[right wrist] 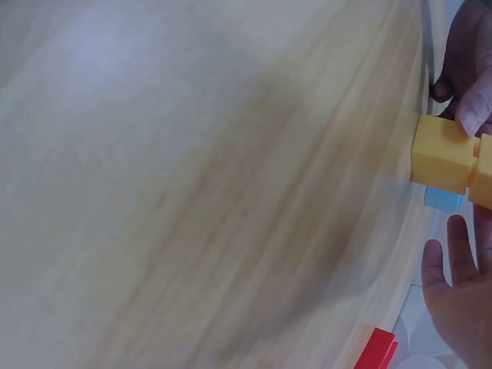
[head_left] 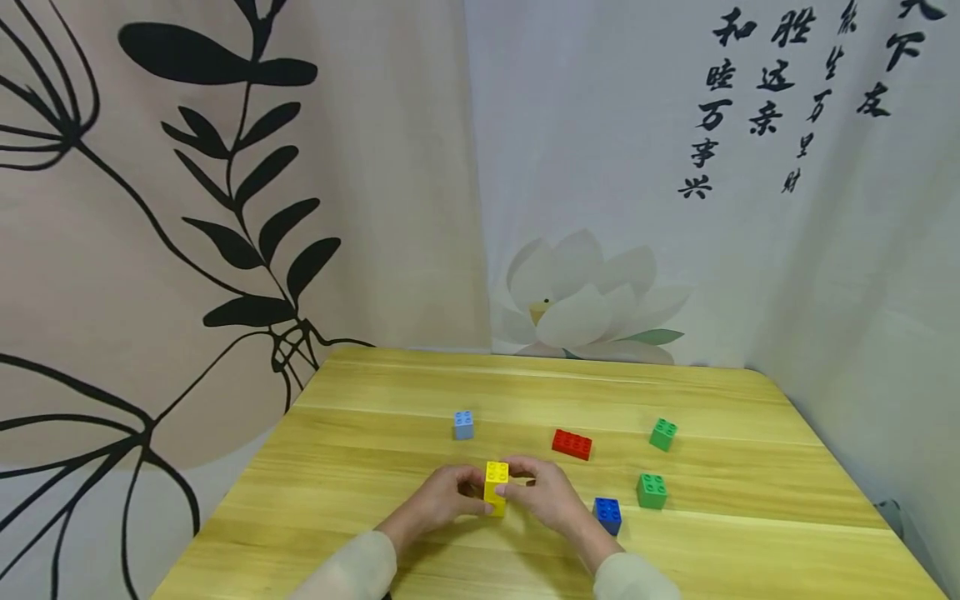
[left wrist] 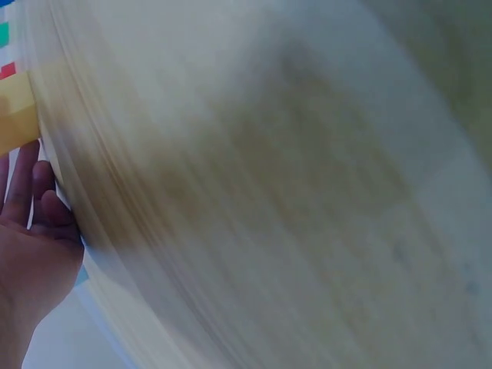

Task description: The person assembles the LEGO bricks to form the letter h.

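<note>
At the table's (head_left: pixel 712 550) near middle, the left grip (head_left: pixel 450 494), at 9 o'clock, pinches the lower yellow block (head_left: pixel 498 507); the right grip (head_left: pixel 542 496), at 3 o'clock, pinches the upper yellow block (head_left: pixel 496 472) above it. The right wrist view shows a narrow gap between the two. From this pair, a light blue block (head_left: pixel 463 426) lies at 11 o'clock, a red block (head_left: pixel 572 445) at 2, one green block (head_left: pixel 652 492) at 3, another green block (head_left: pixel 663 435) between 2 and 3, and a dark blue block (head_left: pixel 607 516) just past 3, near the right wrist

Smooth plastic yellow bricks (head_left: pixel 492 486) (wood-grained tabletop (head_left: pixel 360 442))
</note>
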`<move>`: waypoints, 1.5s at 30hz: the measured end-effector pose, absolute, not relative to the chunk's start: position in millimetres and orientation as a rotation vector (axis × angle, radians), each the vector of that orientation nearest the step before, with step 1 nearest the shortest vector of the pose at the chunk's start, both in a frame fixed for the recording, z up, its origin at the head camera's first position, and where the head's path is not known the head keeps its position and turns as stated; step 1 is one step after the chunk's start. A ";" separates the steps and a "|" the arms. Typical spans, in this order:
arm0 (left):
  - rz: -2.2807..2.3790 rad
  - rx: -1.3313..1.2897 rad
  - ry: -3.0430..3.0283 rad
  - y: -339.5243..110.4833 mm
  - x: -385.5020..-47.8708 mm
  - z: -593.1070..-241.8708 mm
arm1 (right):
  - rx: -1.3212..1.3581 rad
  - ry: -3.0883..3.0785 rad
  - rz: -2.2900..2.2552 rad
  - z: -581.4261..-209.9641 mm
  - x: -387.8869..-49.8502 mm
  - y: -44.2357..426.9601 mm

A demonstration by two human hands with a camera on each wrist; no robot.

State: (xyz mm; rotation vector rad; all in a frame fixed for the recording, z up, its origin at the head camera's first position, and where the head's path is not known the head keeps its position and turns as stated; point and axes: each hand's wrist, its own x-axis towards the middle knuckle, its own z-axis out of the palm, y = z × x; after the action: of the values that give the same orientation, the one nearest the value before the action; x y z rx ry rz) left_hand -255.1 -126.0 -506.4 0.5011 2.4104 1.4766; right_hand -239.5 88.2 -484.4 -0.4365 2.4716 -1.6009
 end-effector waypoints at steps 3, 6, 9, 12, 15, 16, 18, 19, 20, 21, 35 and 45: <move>1.480 0.492 2.407 -125.3 -255.0 -507.9 | -0.449 2.467 -1.592 -484.4 -239.8 88.8; 1.482 0.486 2.399 -124.8 -254.9 -508.4 | -0.459 2.470 -1.578 -485.0 -239.8 89.2; 1.479 0.493 2.397 -124.5 -254.7 -508.6 | -0.467 2.479 -1.561 -485.7 -240.0 89.9; 1.471 0.499 2.398 -124.5 -254.3 -507.9 | -0.476 2.492 -1.544 -485.5 -240.7 90.9; 1.470 0.499 2.394 -124.7 -254.0 -507.4 | -0.494 2.509 -1.522 -485.4 -241.7 91.8; 1.472 0.499 2.393 -124.9 -254.0 -507.3 | -0.505 2.517 -1.514 -485.5 -242.0 92.1; 1.474 0.498 2.396 -125.1 -254.1 -507.1 | -0.529 2.535 -1.502 -486.4 -242.3 92.6; 1.475 0.497 2.397 -125.3 -254.1 -507.0 | -0.542 2.541 -1.499 -487.3 -242.5 92.7; 1.473 0.497 2.402 -125.3 -254.2 -507.1 | -0.552 2.549 -1.494 -488.2 -242.5 92.8; 1.470 0.495 2.408 -125.3 -254.1 -507.1 | -0.556 2.555 -1.492 -489.2 -242.2 92.5; 1.451 0.532 2.396 -129.6 -253.7 -508.0 | -0.504 2.566 -1.479 -496.3 -238.6 87.8; 1.445 0.558 2.422 -128.3 -252.7 -507.7 | -0.462 2.566 -1.528 -487.6 -242.2 80.5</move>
State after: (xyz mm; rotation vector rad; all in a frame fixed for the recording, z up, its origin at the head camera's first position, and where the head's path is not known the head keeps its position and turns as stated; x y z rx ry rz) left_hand -252.7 -128.3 -507.7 0.5579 2.4220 1.4455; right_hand -242.2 80.5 -487.6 -0.4616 2.5664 -1.5276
